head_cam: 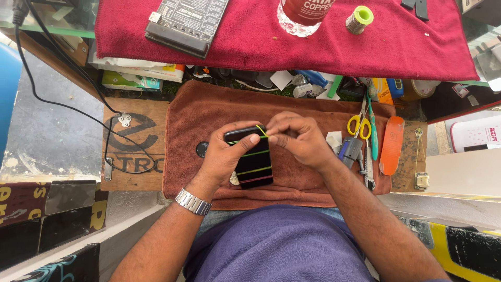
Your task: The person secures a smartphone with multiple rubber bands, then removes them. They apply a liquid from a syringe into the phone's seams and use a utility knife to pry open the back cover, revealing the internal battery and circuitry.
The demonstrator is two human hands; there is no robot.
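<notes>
Surface: brown towel (209, 112) spread on a wooden bench; red cloth (396, 42) on the shelf above, with a solder spool (359, 19) on it.
Tools: yellow-handled scissors (359, 127) and an orange flat tool (391, 145), right of the hands.
Phone: black phone (253, 164) wrapped in coloured rubber bands, over the towel's middle.
Left hand (222, 156): cupped under the phone, thumb across its top edge.
Right hand (300, 138): fingers pinched on a yellow band (260, 129) at the phone's top corner.
Hidden: the phone's left edge, behind the palm.
</notes>
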